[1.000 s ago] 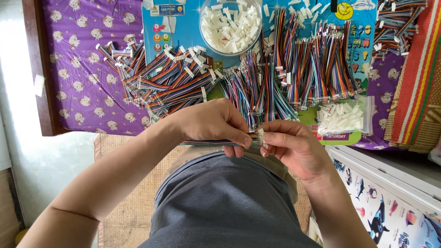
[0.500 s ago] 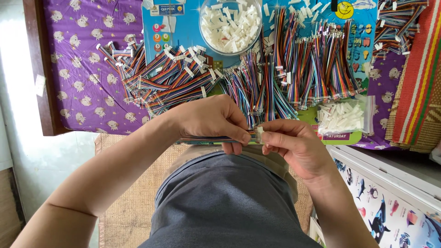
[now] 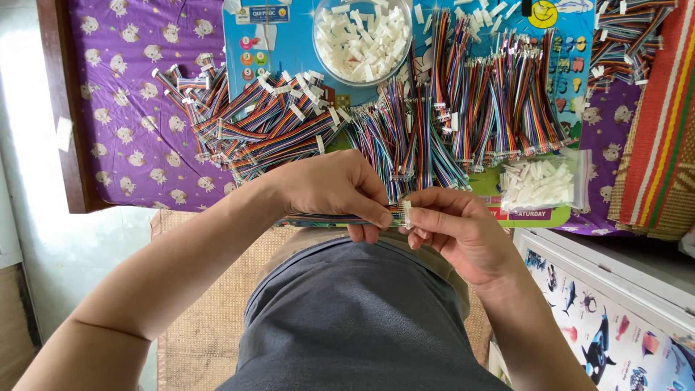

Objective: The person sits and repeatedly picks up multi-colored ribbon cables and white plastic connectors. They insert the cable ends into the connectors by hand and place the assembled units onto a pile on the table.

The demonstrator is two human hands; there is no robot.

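My left hand (image 3: 334,190) grips a flat multicoloured ribbon cable (image 3: 326,218) that runs left under my palm. My right hand (image 3: 457,230) pinches a small white plastic connector (image 3: 407,214) at the cable's right end, fingertips of both hands almost touching. Both hands hover above my lap, just in front of the heaps of cables.
Heaps of coloured ribbon cables (image 3: 434,123) lie on a blue printed mat (image 3: 289,43). A clear round bowl (image 3: 362,40) of white connectors stands at the back. A small clear bag of connectors (image 3: 539,185) lies right. Purple cloth, woven mat and striped fabric surround them.
Both hands stay in nearly the same place. The fingers have shifted slightly at the cable end; nothing was picked up or let go.
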